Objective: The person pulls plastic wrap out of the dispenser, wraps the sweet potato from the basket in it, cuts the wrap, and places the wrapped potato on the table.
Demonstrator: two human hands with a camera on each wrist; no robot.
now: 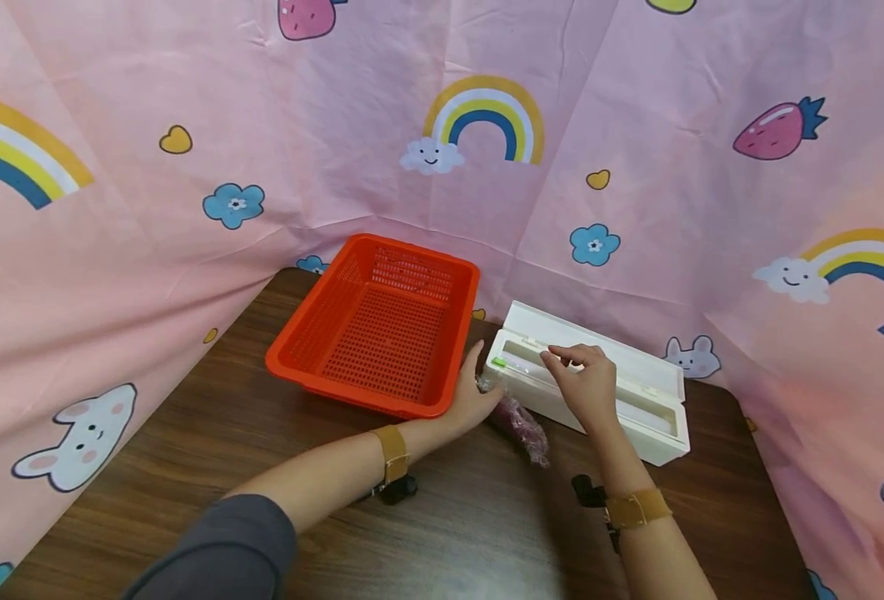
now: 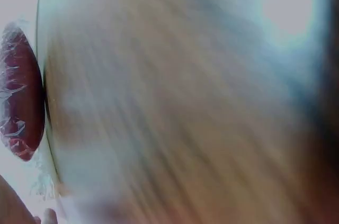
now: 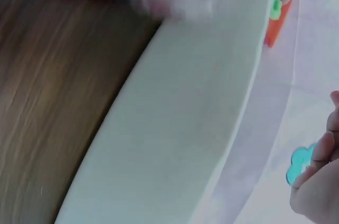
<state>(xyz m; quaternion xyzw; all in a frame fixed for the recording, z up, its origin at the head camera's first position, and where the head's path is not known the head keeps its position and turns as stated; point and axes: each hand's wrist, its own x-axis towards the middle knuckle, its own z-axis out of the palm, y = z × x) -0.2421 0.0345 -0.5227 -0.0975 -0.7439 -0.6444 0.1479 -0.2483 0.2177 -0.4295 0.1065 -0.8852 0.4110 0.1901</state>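
A long dark-red thing in crumpled clear plastic wrap (image 1: 520,429) lies on the table in front of a white cling film dispenser (image 1: 561,408). My left hand (image 1: 471,400) is between an orange basket (image 1: 302,371) and the wrapped thing, fingers extended, with the thumb overlapping the wrapped end. In the left wrist view the wrapped thing (image 2: 21,97) shows at the left edge. The dispenser's lid is raised, and a pale roll is visible inside. Over its opening is my right hand (image 1: 587,387), thumb and forefinger tips close together; I cannot tell whether film is between them.
The basket stands at the back left of the brown table (image 1: 352,542), against a pink patterned curtain (image 1: 382,125). A green slider (image 1: 499,362) sits at the dispenser's left end. Each wrist wears a brown strap with a small black camera.
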